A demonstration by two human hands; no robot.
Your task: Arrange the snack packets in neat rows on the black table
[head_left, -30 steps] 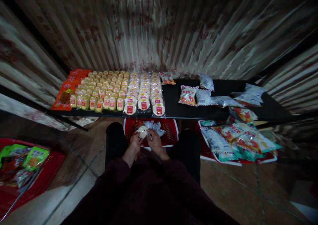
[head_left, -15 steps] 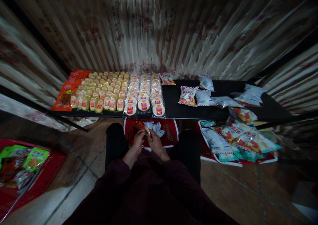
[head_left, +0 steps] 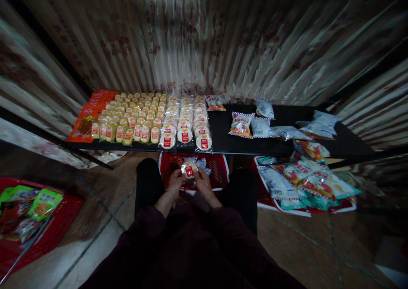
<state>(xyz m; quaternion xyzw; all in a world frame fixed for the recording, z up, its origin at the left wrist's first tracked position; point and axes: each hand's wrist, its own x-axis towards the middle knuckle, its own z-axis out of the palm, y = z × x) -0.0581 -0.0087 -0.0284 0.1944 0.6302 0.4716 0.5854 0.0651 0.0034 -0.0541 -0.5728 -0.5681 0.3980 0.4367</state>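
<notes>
My left hand (head_left: 176, 181) and my right hand (head_left: 201, 179) are both closed on one round white cake packet (head_left: 188, 169) with a red label facing up. I hold it over a red basket (head_left: 219, 170) that stands on the floor between my knees and holds a few more packets. Just beyond it is the front edge of a black table (head_left: 242, 144). On the table, straight ahead, lie neat rows of the same round cake packets (head_left: 186, 125).
Rows of yellow snack packets (head_left: 130, 119) and orange packs (head_left: 91, 110) fill the table's left part; loose snack bags (head_left: 255, 123) lie on its right. A red basket of bags (head_left: 28, 221) sits on the floor at left, a pile of bags (head_left: 302, 182) at right. A curtain hangs behind.
The packet was turned in my hands: white face up first, then edge on, now with its red label up. Both hands rose slightly toward the table.
</notes>
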